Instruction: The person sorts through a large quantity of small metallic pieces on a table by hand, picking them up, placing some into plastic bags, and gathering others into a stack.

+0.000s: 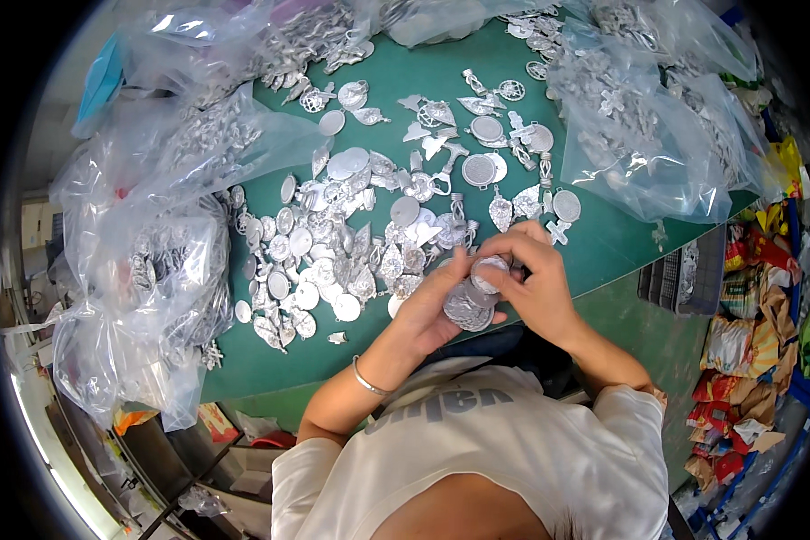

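Note:
Close to the table's near edge, my left hand (428,309) is wrapped round several round silver metal medallions (468,312), which overlap in its palm. From the right side, my right hand (542,281) pinches another round silver medallion (490,272) between thumb and fingers, just above that stack. The two hands almost meet. Just beyond them a loose pile of silver metal charms (333,243) spreads out, with discs, leaf shapes and other small pieces. A leaf-shaped charm (500,209) and a round disc (566,205) lie past my right hand.
Clear plastic bags (166,261) full of metal pieces line the left of the green table (279,367). Another filled bag (643,135) lies at the far right. A dark crate (668,283) and colourful packaging (747,333) stand off the table's right side.

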Available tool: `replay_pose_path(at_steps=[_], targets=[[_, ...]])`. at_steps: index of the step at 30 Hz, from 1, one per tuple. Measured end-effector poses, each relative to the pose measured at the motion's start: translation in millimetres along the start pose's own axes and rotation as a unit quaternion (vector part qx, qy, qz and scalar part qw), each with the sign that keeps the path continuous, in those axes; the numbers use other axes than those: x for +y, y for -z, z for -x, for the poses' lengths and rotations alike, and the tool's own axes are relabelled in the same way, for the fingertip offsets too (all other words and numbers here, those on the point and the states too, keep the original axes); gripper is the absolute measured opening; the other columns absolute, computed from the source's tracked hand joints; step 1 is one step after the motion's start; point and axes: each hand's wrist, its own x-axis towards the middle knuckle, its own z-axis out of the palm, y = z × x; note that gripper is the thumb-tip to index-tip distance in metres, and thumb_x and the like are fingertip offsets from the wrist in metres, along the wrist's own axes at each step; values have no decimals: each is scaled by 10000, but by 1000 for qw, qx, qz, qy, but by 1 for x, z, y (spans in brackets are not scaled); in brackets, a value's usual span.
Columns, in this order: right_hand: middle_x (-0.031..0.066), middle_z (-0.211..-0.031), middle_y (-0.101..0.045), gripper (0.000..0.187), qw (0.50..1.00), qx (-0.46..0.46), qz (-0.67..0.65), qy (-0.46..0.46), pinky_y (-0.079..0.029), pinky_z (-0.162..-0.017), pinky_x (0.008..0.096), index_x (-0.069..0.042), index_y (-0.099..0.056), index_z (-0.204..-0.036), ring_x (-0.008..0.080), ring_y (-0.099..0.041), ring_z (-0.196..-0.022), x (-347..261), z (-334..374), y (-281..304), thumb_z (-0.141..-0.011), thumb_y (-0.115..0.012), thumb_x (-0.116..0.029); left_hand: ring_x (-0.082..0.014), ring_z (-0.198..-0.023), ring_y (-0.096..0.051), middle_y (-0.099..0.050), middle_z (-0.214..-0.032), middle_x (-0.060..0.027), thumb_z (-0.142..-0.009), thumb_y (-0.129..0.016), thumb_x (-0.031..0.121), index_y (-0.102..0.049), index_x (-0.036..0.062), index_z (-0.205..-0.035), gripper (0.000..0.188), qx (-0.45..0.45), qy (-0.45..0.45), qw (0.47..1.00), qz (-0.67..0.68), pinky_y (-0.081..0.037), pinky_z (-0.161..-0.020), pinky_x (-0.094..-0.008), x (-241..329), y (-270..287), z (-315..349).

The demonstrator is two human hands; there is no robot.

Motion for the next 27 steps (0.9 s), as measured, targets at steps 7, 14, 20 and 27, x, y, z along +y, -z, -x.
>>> replay_pose_path(at_steps=[7, 14, 20, 27], targets=[[81, -866, -592, 154, 964, 5, 212, 162, -358, -841, 384, -43, -638, -839, 261, -522, -859, 9, -5, 18, -691, -683, -53, -251, -826, -615, -534, -1184, -186, -847, -537, 87, -439, -13, -1264, 440, -42, -37, 993, -101, -549, -667, -348, -8, 12, 19], [25, -745, -594, 208, 942, 40, 224, 248, -362, -830, 353, -26, -615, -939, 204, -543, -796, 19, -17, 11, -736, -654, -43, -229, -852, -598, -552, -1144, -150, -836, -575, 110, -429, -6, -1279, 480, -32, -100, 991, -86, -538, -740, -358, -21, 35, 24], [33, -735, -555, 124, 992, -100, -7, 79, -384, -732, 295, -44, -626, -903, 187, -499, -775, -5, 0, -12, -779, -632, -40, -213, -831, -630, -600, -1022, -115, -890, -563, 248, -512, 7, -1193, 391, -8, -92, 995, -37, -559, -708, -337, -19, 31, 22], [91, -1058, -497, 340, 909, -55, 331, 249, -317, -916, 416, -45, -591, -1036, 296, -430, -1089, 3, -51, -28, -713, -680, -102, -225, -760, -607, -583, -877, -119, -853, -536, 97, -578, -25, -1052, 237, -22, -113, 987, -109, -538, -649, -344, -20, 37, 35]])
